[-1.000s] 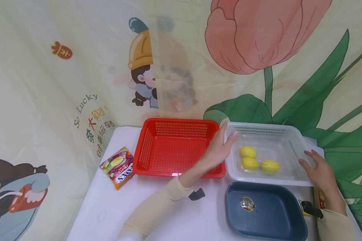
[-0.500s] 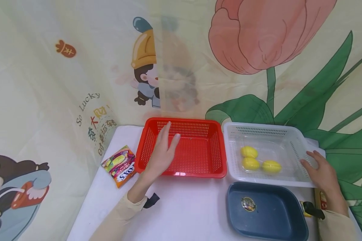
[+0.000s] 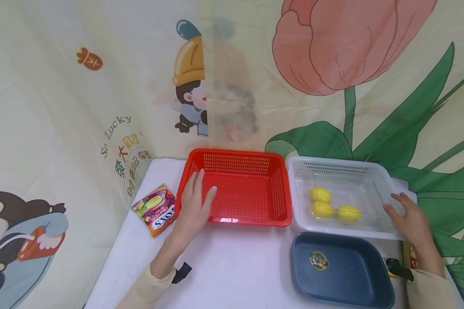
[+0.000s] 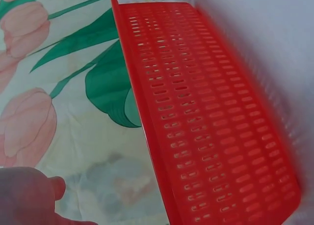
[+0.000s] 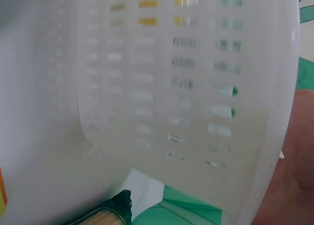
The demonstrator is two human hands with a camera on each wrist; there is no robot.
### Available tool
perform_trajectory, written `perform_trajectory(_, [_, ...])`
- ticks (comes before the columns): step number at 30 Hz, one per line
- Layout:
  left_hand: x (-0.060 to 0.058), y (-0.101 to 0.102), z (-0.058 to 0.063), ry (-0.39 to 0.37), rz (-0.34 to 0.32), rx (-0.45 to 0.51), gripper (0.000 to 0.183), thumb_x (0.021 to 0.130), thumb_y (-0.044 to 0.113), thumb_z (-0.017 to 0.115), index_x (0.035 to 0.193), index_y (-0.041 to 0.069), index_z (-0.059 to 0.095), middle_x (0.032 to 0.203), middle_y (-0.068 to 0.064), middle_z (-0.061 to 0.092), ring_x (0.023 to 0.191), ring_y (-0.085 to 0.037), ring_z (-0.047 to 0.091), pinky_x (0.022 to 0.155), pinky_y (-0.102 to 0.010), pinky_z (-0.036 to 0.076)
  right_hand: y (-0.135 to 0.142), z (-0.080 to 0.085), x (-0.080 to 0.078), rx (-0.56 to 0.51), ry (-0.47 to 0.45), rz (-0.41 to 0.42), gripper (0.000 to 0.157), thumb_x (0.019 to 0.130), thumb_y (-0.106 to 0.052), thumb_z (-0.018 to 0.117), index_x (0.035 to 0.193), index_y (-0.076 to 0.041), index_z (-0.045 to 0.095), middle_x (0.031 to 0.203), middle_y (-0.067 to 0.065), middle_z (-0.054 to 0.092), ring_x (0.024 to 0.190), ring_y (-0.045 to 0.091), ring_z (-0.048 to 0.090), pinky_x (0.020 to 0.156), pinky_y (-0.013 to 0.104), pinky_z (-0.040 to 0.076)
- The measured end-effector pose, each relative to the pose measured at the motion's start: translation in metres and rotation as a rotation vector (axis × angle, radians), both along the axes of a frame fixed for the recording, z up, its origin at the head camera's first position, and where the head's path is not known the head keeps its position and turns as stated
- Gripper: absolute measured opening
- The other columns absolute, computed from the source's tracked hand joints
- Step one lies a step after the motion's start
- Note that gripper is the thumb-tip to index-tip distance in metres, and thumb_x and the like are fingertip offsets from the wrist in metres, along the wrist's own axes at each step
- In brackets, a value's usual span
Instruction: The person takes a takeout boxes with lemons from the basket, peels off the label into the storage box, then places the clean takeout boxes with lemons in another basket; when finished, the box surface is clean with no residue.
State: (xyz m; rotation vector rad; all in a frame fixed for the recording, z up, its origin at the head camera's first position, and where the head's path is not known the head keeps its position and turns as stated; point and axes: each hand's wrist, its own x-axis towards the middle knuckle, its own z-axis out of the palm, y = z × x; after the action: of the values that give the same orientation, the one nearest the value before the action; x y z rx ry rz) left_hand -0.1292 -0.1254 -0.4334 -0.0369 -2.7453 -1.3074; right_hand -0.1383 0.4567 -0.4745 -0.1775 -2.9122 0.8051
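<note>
My left hand (image 3: 191, 212) hovers over the left part of a red plastic basket (image 3: 232, 221), its fingers straight and apart, holding nothing. In the left wrist view the hand (image 4: 29, 200) shows beyond the slotted wall of the red basket (image 4: 211, 117). On the right, my right hand (image 3: 411, 221) rests at the right rim of a white plastic basket (image 3: 359, 176), fingers relaxed over the edge. Part of that hand (image 5: 299, 151) appears outside the white wall in the right wrist view. Three yellow lemons (image 3: 320, 194) lie inside the white basket.
A dark blue tub (image 3: 344, 274) with a round sticker stands in front of the white basket. Left of the red basket lies a colourful FOX'S candy bag (image 3: 156, 209). Partly hidden packages (image 3: 411, 257) sit near the right forearm. A printed curtain (image 3: 232, 77) hangs behind the table.
My left hand has moved left, from between the two baskets across the red one to its left side. The right hand stays at the white basket's rim. The lemons have not moved.
</note>
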Motion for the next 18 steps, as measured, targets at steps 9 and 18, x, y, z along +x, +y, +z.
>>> perform_trajectory(9, [0.005, 0.001, -0.007, 0.035, -0.002, -0.054, 0.081, 0.099, 0.055, 0.054, 0.164, 0.025, 0.015, 0.169, -0.007, 0.015, 0.154, -0.033, 0.019, 0.116, -0.069, 0.031, -0.01, 0.001, 0.0, 0.011, -0.011, -0.026, 0.064, 0.107, -0.033, 0.047, 0.151, 0.011, 0.032, 0.16, 0.04, 0.011, 0.143, 0.066, 0.013, 0.107, 0.084, 0.015])
perform_trajectory(18, [0.008, 0.004, -0.011, 0.072, 0.004, -0.092, 0.083, 0.099, 0.054, 0.056, 0.164, 0.023, 0.015, 0.169, -0.009, 0.015, 0.154, -0.033, 0.017, 0.121, -0.069, 0.02, -0.043, 0.011, -0.004, 0.011, 0.101, 0.051, 0.06, 0.106, -0.028, 0.054, 0.15, 0.01, 0.038, 0.16, 0.038, 0.018, 0.144, 0.063, 0.019, 0.111, 0.08, 0.016])
